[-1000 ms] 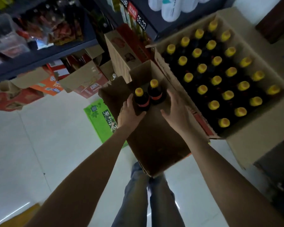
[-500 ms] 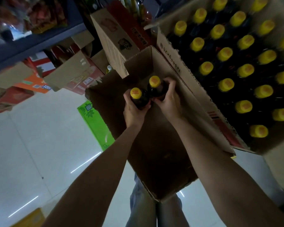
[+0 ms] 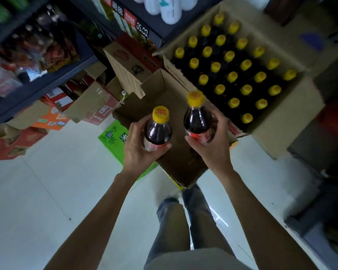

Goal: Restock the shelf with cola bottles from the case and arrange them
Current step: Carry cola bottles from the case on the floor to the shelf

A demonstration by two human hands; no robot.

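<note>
Above the nearly emptied case (image 3: 164, 106), the left hand (image 3: 137, 151) wraps its fingers round one cola bottle (image 3: 158, 129), upright and lifted clear, likely for carrying to the shelf; the right hand (image 3: 213, 145) likewise grips a second bottle (image 3: 197, 119), beside the full case (image 3: 293, 121).

Open floor (image 3: 53, 191) left, full case (image 3: 293, 117) right

A shop aisle: a dark shelf (image 3: 47, 82) edged with red price tags (image 3: 129, 18), one reading 05.00. Below those tags an open carton of yellow-capped bottles (image 3: 293, 114); left of the carton, opened cardboard boxes (image 3: 94, 106) on pale tiles.
</note>
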